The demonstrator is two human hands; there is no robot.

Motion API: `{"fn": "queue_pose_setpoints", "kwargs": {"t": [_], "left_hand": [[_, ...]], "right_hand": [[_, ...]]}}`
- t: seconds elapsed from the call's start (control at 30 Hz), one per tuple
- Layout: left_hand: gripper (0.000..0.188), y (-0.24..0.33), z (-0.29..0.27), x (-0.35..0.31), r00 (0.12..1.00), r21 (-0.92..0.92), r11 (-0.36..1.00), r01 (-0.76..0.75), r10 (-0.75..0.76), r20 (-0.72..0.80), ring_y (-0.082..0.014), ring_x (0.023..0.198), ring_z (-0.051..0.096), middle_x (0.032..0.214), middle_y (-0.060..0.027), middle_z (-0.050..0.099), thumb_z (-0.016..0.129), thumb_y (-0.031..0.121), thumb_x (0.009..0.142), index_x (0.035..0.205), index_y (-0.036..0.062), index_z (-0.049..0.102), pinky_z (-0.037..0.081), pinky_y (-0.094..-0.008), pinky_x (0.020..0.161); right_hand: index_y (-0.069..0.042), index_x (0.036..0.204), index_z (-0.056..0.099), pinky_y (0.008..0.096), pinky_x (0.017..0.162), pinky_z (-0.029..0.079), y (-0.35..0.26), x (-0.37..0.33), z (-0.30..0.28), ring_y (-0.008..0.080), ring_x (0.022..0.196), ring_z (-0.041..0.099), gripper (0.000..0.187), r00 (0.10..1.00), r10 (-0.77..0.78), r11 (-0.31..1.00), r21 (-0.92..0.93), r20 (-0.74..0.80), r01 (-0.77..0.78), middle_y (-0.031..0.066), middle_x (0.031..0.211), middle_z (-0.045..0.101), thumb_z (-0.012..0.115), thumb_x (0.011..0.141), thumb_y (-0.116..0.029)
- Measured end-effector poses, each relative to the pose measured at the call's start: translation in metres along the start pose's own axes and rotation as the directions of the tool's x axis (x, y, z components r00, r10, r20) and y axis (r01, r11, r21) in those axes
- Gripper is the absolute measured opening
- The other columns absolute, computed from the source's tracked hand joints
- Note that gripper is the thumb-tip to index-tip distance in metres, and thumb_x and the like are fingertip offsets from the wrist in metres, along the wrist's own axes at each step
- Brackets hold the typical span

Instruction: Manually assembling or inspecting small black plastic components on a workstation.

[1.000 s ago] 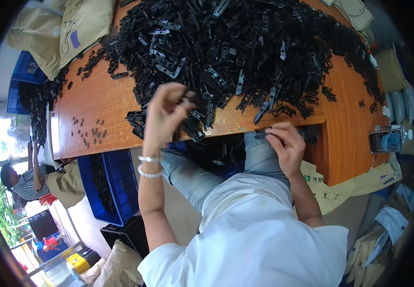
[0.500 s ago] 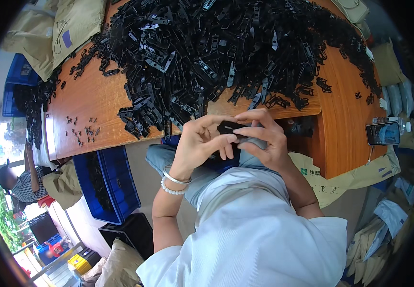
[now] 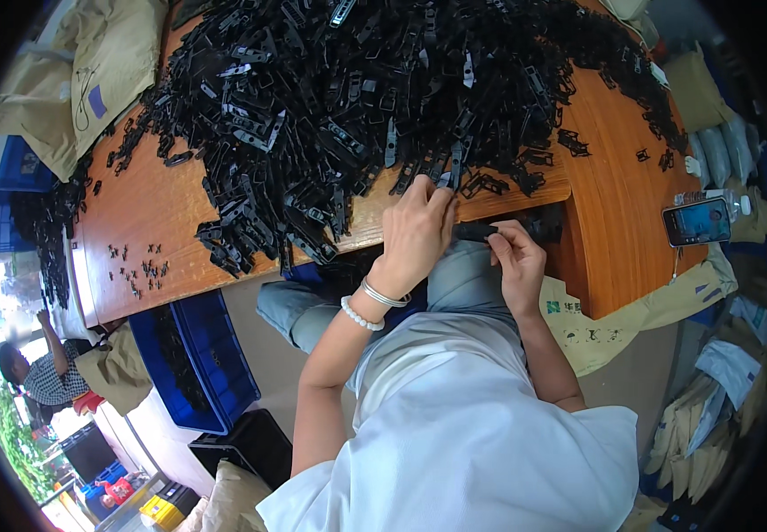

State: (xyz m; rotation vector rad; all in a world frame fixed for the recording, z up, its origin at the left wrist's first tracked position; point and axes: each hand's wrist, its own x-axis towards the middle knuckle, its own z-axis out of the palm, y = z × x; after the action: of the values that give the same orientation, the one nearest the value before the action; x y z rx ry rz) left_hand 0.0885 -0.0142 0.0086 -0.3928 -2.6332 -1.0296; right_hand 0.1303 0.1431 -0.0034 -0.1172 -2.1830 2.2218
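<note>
Your left hand (image 3: 419, 223) reached over the front edge of the surface (image 3: 618, 191), its fingers bunched close together at the near fringe of the heap of black plastic clips (image 3: 339, 115) (whether they gripped one, I couldn't tell). Your right hand (image 3: 518, 259) pinched a slim black plastic piece (image 3: 474, 232) just off that edge. Tiny dark pieces (image 3: 151, 267) lay scattered toward the front left corner.

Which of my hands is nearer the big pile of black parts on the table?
Left. Your left hand is right at the near edge of the pile; your right hand is farther off, on your side of the edge of the table.
</note>
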Motion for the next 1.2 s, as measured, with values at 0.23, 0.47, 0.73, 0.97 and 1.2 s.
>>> {"fn": "queue_pose_setpoints", "kwargs": {"t": [0.23, 0.47, 0.73, 0.97, 1.2], "left_hand": [[0.01, -0.013, 0.003, 0.0, 0.979, 0.188, 0.97, -0.157, 0.128, 0.158, -0.0243, 0.07, 0.053, 0.078, -0.0096, 0.045, 0.057, 0.008, 0.071, 0.079, 0.0022, 0.055, 0.044, -0.0348, 0.05], [0.013, -0.015, 0.005, -0.004, 0.99, 0.379, 0.919, -0.111, 0.07, 0.122, -0.0234, 0.072, 0.054, 0.08, -0.0093, 0.046, 0.057, 0.006, 0.068, 0.08, 0.0014, 0.053, 0.045, -0.034, 0.05], [0.012, -0.018, 0.002, -0.033, 0.921, -0.344, 0.883, 0.321, -0.375, -0.104, -0.0114, 0.047, 0.051, 0.061, -0.0053, 0.054, 0.064, -0.004, 0.07, 0.081, -0.0007, 0.059, 0.04, -0.0217, 0.047], [0.012, -0.011, -0.001, -0.042, 0.874, -0.719, 0.528, 0.452, -0.425, 0.237, -0.011, 0.064, 0.06, 0.075, -0.0071, 0.063, 0.056, -0.008, 0.076, 0.086, -0.005, 0.062, 0.045, -0.018, 0.054], [0.011, -0.008, -0.004, -0.041, 0.92, -0.679, 0.631, 0.375, -0.344, 0.188, -0.0118, 0.063, 0.06, 0.075, -0.008, 0.063, 0.053, -0.008, 0.076, 0.081, -0.007, 0.063, 0.048, -0.0196, 0.055]], "right_hand": [[0.004, 0.079, 0.056, 0.0183, 0.054, 0.034, 0.006, 0.007, -0.002, 0.0061, 0.059, 0.043, 0.016, 0.995, 0.098, 0.995, 0.033, 0.008, -0.098, 0.0015, 0.079, 0.052, 0.054, 0.086, -0.009], [0.004, 0.081, 0.059, 0.0186, 0.053, 0.036, 0.01, 0.01, -0.003, 0.007, 0.06, 0.048, 0.015, 0.99, 0.137, 0.988, 0.072, 0.027, -0.139, 0.0031, 0.08, 0.055, 0.054, 0.086, -0.009], [0.004, 0.083, 0.061, 0.0195, 0.051, 0.041, 0.008, 0.02, 0.005, 0.0105, 0.06, 0.057, 0.018, 0.966, 0.25, 0.957, 0.138, 0.064, -0.257, 0.0065, 0.068, 0.059, 0.055, 0.086, -0.013], [0.004, 0.08, 0.061, 0.021, 0.05, 0.043, 0.001, 0.022, 0.016, 0.0126, 0.051, 0.057, 0.021, 0.944, 0.274, 0.893, 0.316, 0.183, -0.32, 0.0075, 0.062, 0.06, 0.057, 0.085, -0.017], [0.003, 0.077, 0.06, 0.0207, 0.049, 0.044, -0.013, 0.016, 0.018, 0.011, 0.05, 0.057, 0.022, 0.958, 0.266, 0.922, 0.264, 0.104, -0.284, 0.0068, 0.059, 0.059, 0.061, 0.082, -0.019]]}}
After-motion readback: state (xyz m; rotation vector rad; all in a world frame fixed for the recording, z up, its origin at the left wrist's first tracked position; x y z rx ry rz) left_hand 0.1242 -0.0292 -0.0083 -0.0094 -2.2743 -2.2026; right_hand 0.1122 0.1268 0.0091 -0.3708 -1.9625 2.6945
